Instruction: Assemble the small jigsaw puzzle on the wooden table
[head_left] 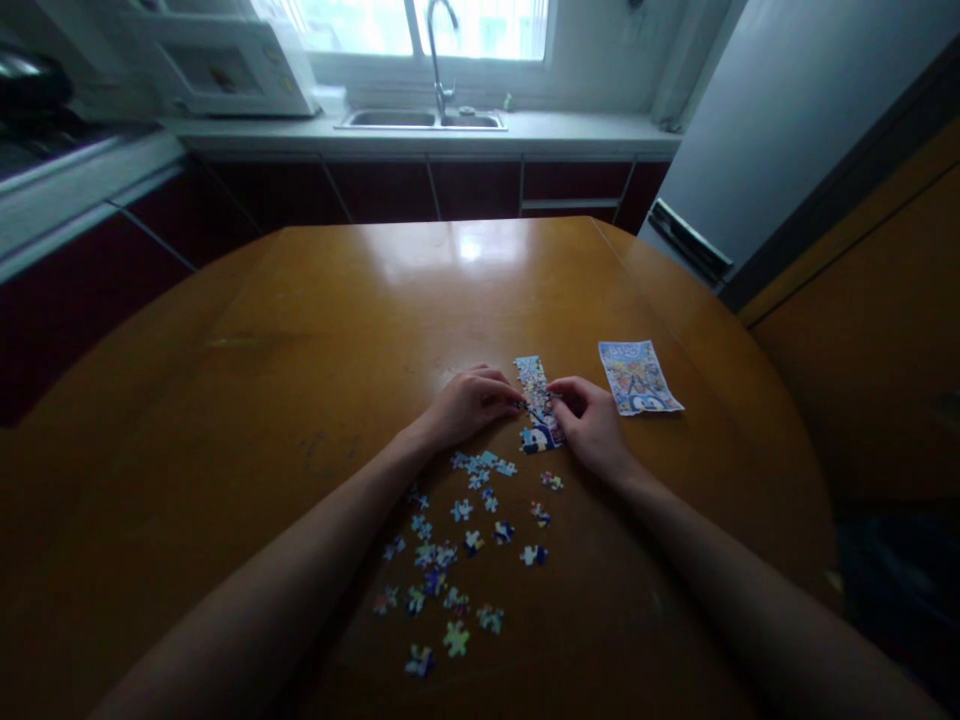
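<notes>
- Reference: 12 o'clock points across the table [375, 330] toward the sink [397, 119].
- Risk 1: the strip [534, 385] of joined puzzle pieces may buckle or split. Likely cause: uneven pressure from the 2 hands at its opposite edges.
- Risk 2: a tab may bend. Likely cause: forcing a piece into a socket that does not match.
- Risk 3: loose pieces [456, 638] may scatter. Likely cause: a sweep of the left forearm, which lies close along their 9 o'clock side.
- Left hand [478, 405]: thumb and fingers converge at the strip's 9 o'clock edge. A small dark piece seems to sit at the tips; whether it is gripped cannot be told.
- Right hand [589, 425]: thumb and forefinger are at the strip's 3 o'clock edge; whether they pinch or only steady it cannot be told.
- Strip position: flat on the table, between the hands; at 3 o'clock from the left hand, about 10 o'clock from the right.
- Loose pieces: spread from 6 to 7 o'clock of the strip.
- Picture sheet [641, 378]: at 1 to 2 o'clock from the right hand, apart from the strip.
</notes>
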